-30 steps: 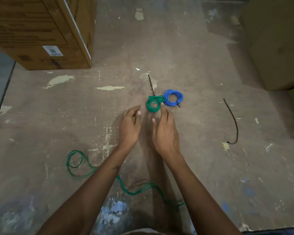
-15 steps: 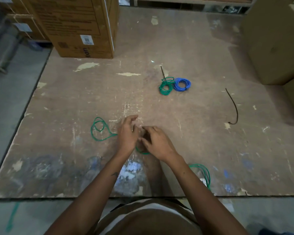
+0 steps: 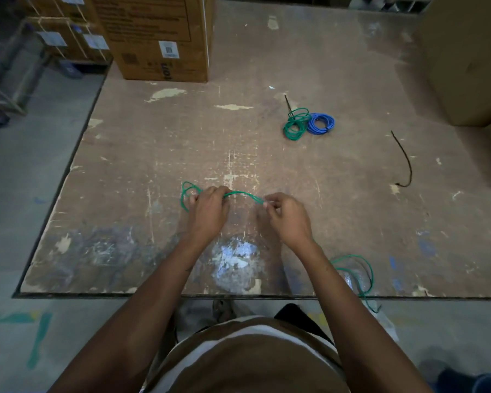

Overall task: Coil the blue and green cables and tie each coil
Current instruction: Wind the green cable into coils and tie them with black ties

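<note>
A loose green cable (image 3: pixel 240 193) stretches between my two hands above the worn wooden board (image 3: pixel 153 154). My left hand (image 3: pixel 209 214) grips it beside a small loop at its left end. My right hand (image 3: pixel 287 218) pinches it further right. More of the same green cable lies in loose loops near the board's front edge, right of my right forearm. Farther back, a coiled green cable (image 3: pixel 294 124) with a black tie through it touches a coiled blue cable (image 3: pixel 321 123).
A black cable tie (image 3: pixel 404 160) lies alone at the right. A labelled cardboard box (image 3: pixel 159 35) stands at the back left of the board and a plain box (image 3: pixel 465 58) at the back right. The grey floor (image 3: pixel 26 165) drops off left of the board.
My hands left the green and blue coils, drew back to the near side of the board and picked up the loose green cable. It now stretches between them.
</note>
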`<state>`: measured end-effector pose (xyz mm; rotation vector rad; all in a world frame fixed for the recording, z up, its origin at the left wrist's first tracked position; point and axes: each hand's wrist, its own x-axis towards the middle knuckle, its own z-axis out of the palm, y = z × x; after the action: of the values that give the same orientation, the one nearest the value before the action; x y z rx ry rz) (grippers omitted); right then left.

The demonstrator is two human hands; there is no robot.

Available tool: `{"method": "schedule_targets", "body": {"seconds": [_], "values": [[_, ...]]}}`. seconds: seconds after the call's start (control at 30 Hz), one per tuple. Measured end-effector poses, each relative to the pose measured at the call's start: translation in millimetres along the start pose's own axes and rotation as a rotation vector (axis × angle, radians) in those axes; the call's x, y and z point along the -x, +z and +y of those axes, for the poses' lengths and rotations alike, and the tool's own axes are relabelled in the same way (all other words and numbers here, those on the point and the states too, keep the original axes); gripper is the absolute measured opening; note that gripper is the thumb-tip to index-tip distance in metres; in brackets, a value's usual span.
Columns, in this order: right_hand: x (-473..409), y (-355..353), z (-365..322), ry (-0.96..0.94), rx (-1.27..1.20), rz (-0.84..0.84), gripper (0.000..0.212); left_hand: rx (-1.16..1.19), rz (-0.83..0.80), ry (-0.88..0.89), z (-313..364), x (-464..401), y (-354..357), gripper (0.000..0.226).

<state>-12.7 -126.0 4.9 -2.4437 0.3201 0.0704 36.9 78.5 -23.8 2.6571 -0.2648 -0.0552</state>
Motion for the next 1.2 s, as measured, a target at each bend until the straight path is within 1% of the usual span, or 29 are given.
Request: {"method": "schedule_targets", "body": {"seconds": [0.03,0.13,0.2,0.27,0.33,0.4,0.5,0.57,0.63,0.7,0.77,0.83,0.87,0.9,0.93,0.97,1.03,1.07,1.13,1.2], "values": [[0,-2,2,0.024,-0.056,0.01,0.019,0.024,0.02,-0.012,1,-2,-2,0.018],[1,-10,6,0.089,-0.222,0.006,0.013,0.248,0.058,0.038,15,-4,-9,0.023],[4,-16,9,0.144,-0.367,-0.022,0.01,0.426,0.036,0.073,33,-3,-17,0.022],[9,-23,11,0.202,-0.547,-0.058,0.006,0.544,0.011,0.088,53,-3,-24,0.021],[16,-33,10,0.234,-0.749,-0.126,0.005,0.602,-0.004,0.117,72,-3,-29,0.022],[27,-47,6,0.265,-1.003,-0.234,0.004,0.645,0.01,0.134,89,-2,-32,0.024],[51,-71,1,0.286,-1.395,-0.359,0.016,0.743,0.001,0.138,111,1,-32,0.027],[64,-78,4,0.273,-1.506,-0.372,0.018,0.818,-0.034,0.132,123,5,-29,0.028],[70,-80,7,0.282,-1.498,-0.296,0.012,0.815,-0.011,0.121,135,12,-24,0.033],[70,-83,11,0.252,-1.372,-0.209,0.006,0.745,0.06,0.11,148,22,-21,0.044],[69,-89,15,0.202,-1.205,-0.16,0.003,0.728,0.138,0.056,161,33,-16,0.053],[68,-98,19,0.183,-1.114,-0.094,0.002,0.718,0.258,0.0,172,46,-10,0.06],[67,-103,20,0.182,-1.11,-0.063,0.006,0.705,0.324,-0.009,178,52,-8,0.062],[67,-108,21,0.183,-1.131,-0.049,0.009,0.71,0.364,-0.023,183,58,-5,0.059],[66,-112,22,0.18,-1.163,-0.048,0.01,0.74,0.369,-0.046,189,64,-3,0.051],[65,-116,22,0.173,-1.193,-0.052,0.01,0.803,0.325,-0.072,194,69,-4,0.042],[63,-123,24,0.152,-1.215,-0.055,0.011,0.984,0.147,-0.125,204,77,-4,0.034],[62,-127,25,0.143,-1.217,-0.053,0.012,1.038,0.073,-0.136,206,80,-3,0.03],[63,-131,29,0.134,-1.233,-0.058,0.011,1.053,0.029,-0.136,208,87,-3,0.023],[67,-132,34,0.154,-1.259,-0.049,0.01,1.045,0.052,-0.155,207,93,-4,0.02]]}}
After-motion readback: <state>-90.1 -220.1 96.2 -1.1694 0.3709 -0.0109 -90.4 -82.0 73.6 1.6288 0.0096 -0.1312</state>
